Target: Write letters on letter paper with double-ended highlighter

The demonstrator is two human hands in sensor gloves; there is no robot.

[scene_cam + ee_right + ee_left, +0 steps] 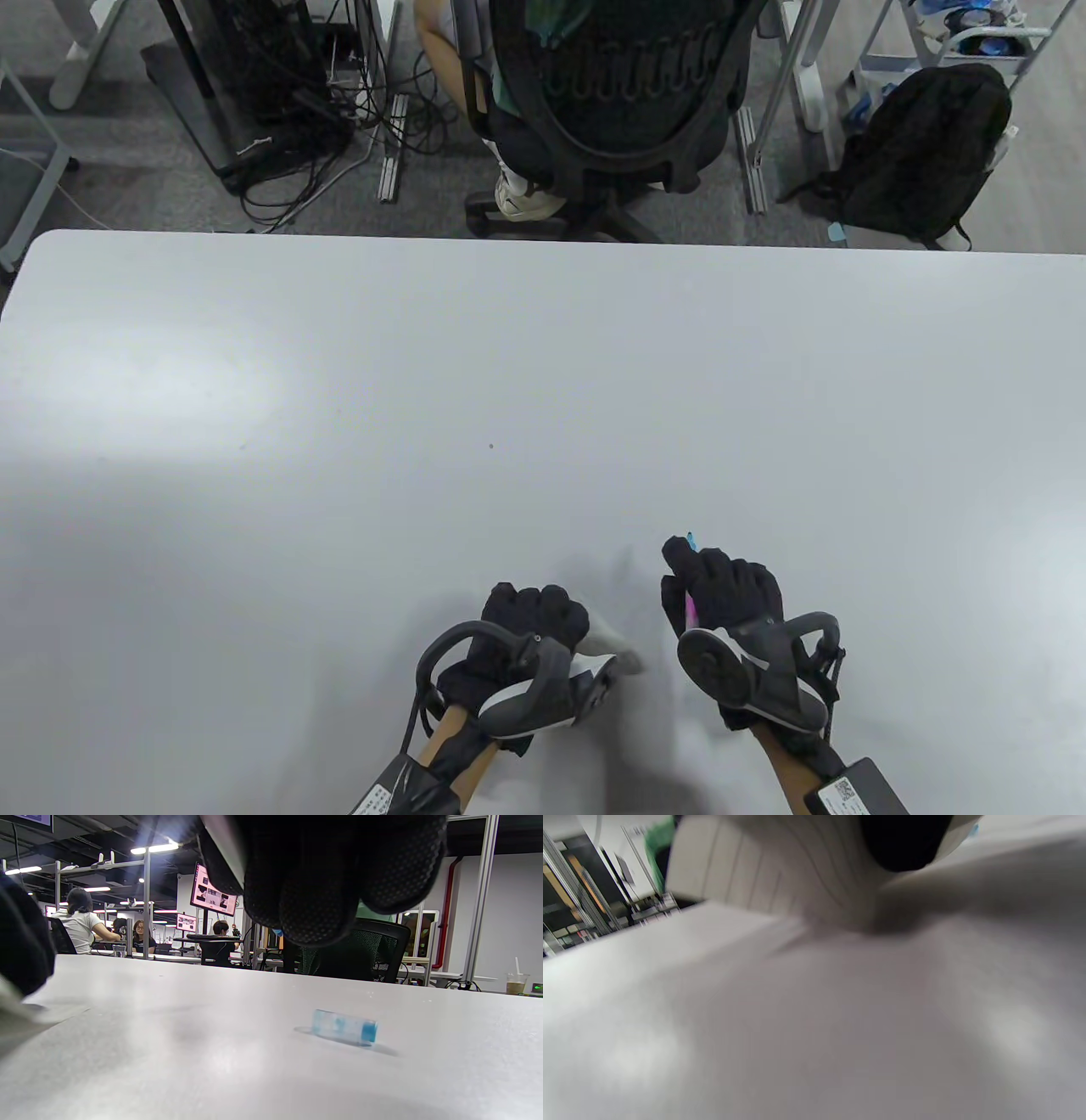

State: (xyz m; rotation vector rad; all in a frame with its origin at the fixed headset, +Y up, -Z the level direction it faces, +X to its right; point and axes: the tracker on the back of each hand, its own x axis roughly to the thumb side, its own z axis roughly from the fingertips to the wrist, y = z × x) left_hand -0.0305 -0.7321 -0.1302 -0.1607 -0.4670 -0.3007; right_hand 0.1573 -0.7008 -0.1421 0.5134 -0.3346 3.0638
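Right now we have both hands low at the near edge of the tabletop. Our right hand has its fingers curled round the double-ended highlighter, whose pink barrel shows beside the thumb and whose blue tip pokes out past the fingertips, so its long axis runs away from us toward the far edge. Our left hand grips the lined letter paper, bunched and lifted off the surface just left of the pen hand; the sheet is not flat. A blue cap lies on its side on the tabletop close by the right hand. We judge the paper must be laid flat under the pen tip, just beside the writing hand, before any letter can go down.
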